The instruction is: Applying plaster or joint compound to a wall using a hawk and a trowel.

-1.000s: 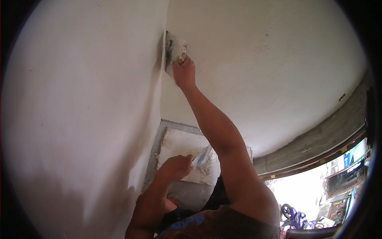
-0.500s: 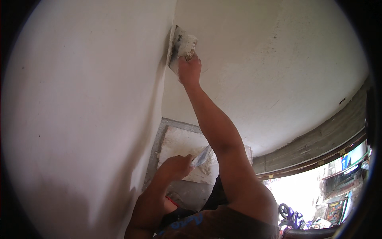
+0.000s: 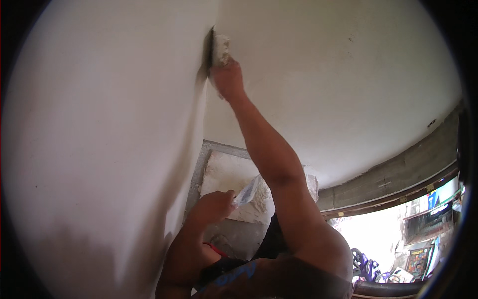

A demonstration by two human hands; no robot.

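Note:
My right hand is closed round the handle of a plastering trowel, high up in the corner where two pale walls meet. The trowel stands nearly edge-on, its dark blade against the left wall. Lower down, my left hand grips a putty knife with a broad blade smeared white; its handle is hidden in my fingers. Beneath that blade lies a pale board with lumps of whitish plaster on it, partly hidden by my right arm.
The right wall is smooth and pale, with a small dark hole near its lower edge. A bare grey concrete band runs along that edge. At lower right, a bright opening shows a purple wheeled thing and shelves with goods.
My right hand and the trowel have moved left and slightly up, and the trowel has turned more edge-on to the corner. My left hand has shifted slightly left with the putty knife.

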